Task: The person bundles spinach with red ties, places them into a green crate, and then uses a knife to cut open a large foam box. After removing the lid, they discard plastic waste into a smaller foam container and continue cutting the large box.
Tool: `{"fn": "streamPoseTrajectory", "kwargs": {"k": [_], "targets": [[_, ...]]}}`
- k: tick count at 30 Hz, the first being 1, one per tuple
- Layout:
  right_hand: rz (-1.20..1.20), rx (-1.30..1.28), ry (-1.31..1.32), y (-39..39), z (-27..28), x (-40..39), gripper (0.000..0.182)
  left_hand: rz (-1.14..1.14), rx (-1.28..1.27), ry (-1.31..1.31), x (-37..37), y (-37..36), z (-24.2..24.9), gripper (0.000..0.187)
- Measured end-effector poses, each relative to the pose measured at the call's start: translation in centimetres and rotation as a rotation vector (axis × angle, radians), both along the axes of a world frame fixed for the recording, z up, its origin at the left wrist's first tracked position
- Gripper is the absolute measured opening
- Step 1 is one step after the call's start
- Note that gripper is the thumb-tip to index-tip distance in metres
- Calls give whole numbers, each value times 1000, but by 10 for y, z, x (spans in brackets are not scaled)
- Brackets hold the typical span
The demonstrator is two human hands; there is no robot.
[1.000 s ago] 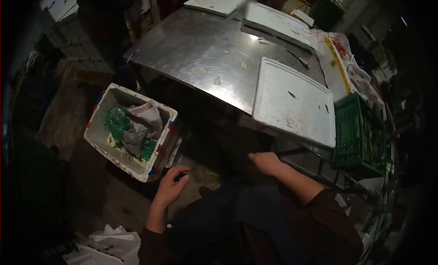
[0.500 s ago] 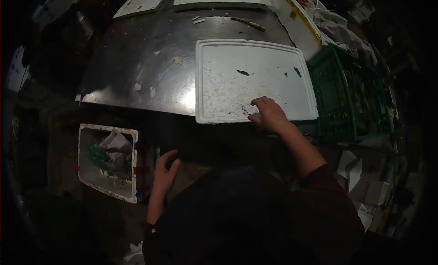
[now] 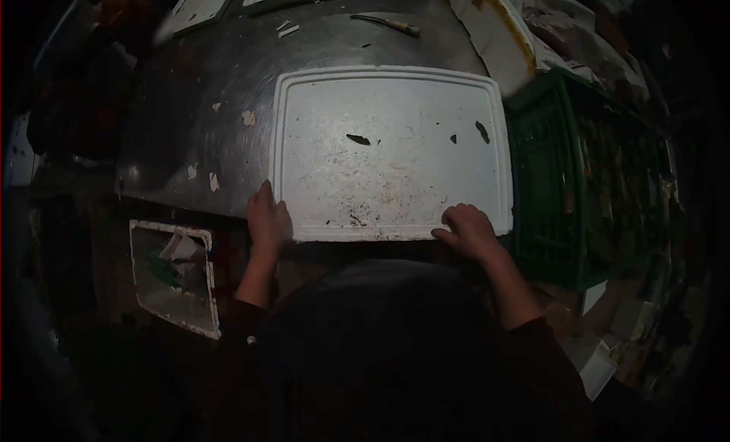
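A white foam lid (image 3: 395, 145) with a raised rim lies on the metal table, at its front edge. Dark dirt specks gather along its near side, and green leaf scraps (image 3: 358, 139) lie farther back on it. My left hand (image 3: 268, 220) is at the lid's near left corner, fingers stretched forward along the edge and touching it or very close. Over the near right edge rests my right hand (image 3: 468, 229), fingers loosely bent on the surface with the thumb apart. Neither hand visibly closes around the lid.
Scraps dot the metal table (image 3: 182, 122); a knife (image 3: 388, 25) lies at the back. A green plastic crate (image 3: 544, 176) stands close on the right. Low on the left is a foam box (image 3: 171, 294) with bags inside. More white foam pieces (image 3: 199, 8) sit behind.
My left hand has come up from below the table to the lid's left corner. My right hand has shifted rightward along the near edge. The whole view has shifted and darkened.
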State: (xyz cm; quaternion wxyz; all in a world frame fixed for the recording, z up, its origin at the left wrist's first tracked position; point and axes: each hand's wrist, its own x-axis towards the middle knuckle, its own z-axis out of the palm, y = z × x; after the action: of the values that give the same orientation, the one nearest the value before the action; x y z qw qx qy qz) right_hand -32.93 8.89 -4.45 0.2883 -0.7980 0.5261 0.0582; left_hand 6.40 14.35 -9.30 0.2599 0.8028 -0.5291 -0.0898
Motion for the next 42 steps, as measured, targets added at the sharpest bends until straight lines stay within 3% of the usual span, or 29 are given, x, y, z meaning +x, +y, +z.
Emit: {"fn": "streamPoseTrajectory", "kwargs": {"k": [4, 7, 12, 19, 22, 24, 28, 30, 34, 36, 39, 42], "targets": [[145, -109, -120, 6, 3, 8, 34, -21, -24, 124, 18, -18, -9, 51], [148, -73, -125, -2, -1, 10, 34, -10, -54, 49, 20, -30, -11, 50], [175, 168, -7, -20, -1, 20, 34, -16, -103, 26, 25, -34, -12, 50], [202, 311, 4, -37, 11, 35, 31, -14, -161, 38, 24, -32, -10, 49], [86, 325, 10, -45, 25, 49, 26, -1, -152, 41, 20, -26, -11, 49], [10, 77, -99, -56, 21, 51, 24, 6, -162, 38, 20, -27, -12, 49], [-87, -19, -168, -74, 28, 59, 23, 6, -157, 21, 19, -25, -11, 49], [-265, -65, -157, -69, 39, 66, 22, 8, -166, 6, 15, -24, -11, 49], [-251, -159, -195, -82, -4, 61, 19, 17, -143, -7, 17, -25, -11, 49], [-200, -450, -235, -80, -30, 55, 17, 22, -144, -20, 15, -26, -10, 50], [-142, -626, -344, -81, -51, 50, 16, 49, -144, -15, 14, -27, -9, 50], [-151, -659, -406, -80, -52, 50, 17, 58, -155, -27, 15, -24, -12, 50]]}}
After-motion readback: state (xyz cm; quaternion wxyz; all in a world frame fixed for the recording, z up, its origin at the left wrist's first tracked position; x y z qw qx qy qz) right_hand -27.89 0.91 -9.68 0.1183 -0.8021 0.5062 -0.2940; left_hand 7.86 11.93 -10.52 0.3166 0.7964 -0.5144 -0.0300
